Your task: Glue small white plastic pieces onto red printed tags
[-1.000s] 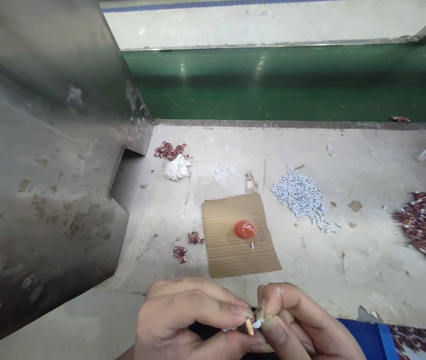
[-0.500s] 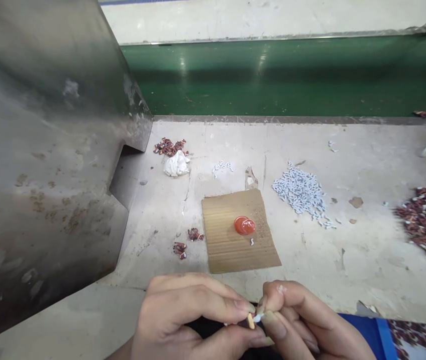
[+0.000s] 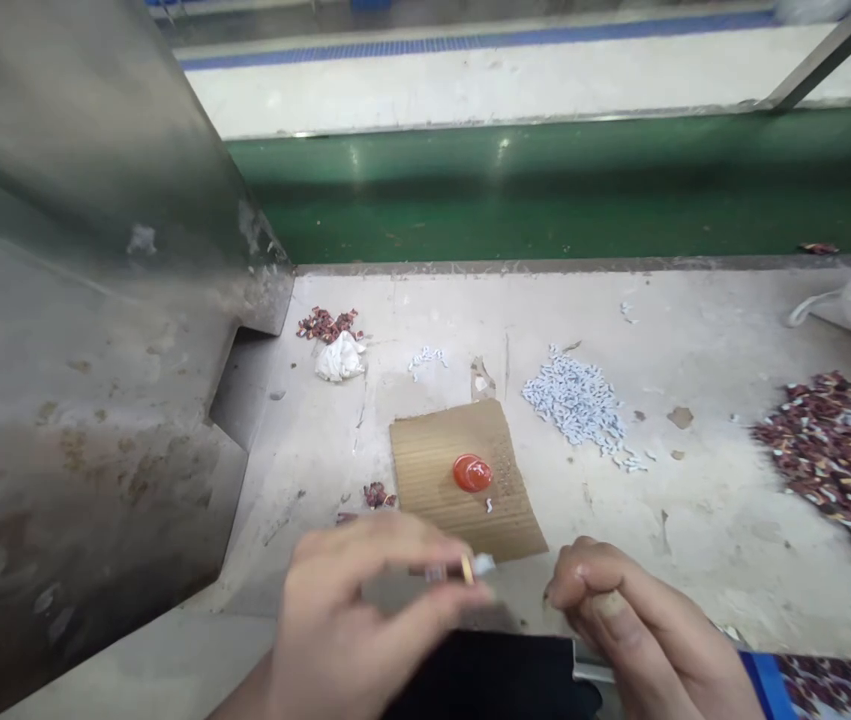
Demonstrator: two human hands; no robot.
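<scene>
My left hand (image 3: 376, 610), blurred, pinches a small dark red-brown piece (image 3: 436, 573) between thumb and fingers, above the front edge of the cardboard. A cream strip (image 3: 468, 569) and a pale blue bit (image 3: 483, 565) stick out at its right end. To the right, apart from it, my right hand (image 3: 627, 620) is closed with thumb and fingers pressed together; whatever it holds, if anything, is hidden. On the cardboard sheet (image 3: 425, 450) lie a glossy red-orange blob (image 3: 472, 473) and one small pale curved piece (image 3: 489, 506).
Pale blue pieces (image 3: 575, 395) lie heaped right of the cardboard, with a red-brown heap (image 3: 837, 440) farther right. Red-brown pieces (image 3: 329, 324) and crumpled white material (image 3: 340, 357) lie back left. A metal housing (image 3: 95, 350) bounds the left; a green belt (image 3: 545, 190) runs behind.
My hands have come apart. The left has moved slightly up and left with the red-brown piece, the pale blue bit now at its end; the right has shifted right. The view has tilted up.
</scene>
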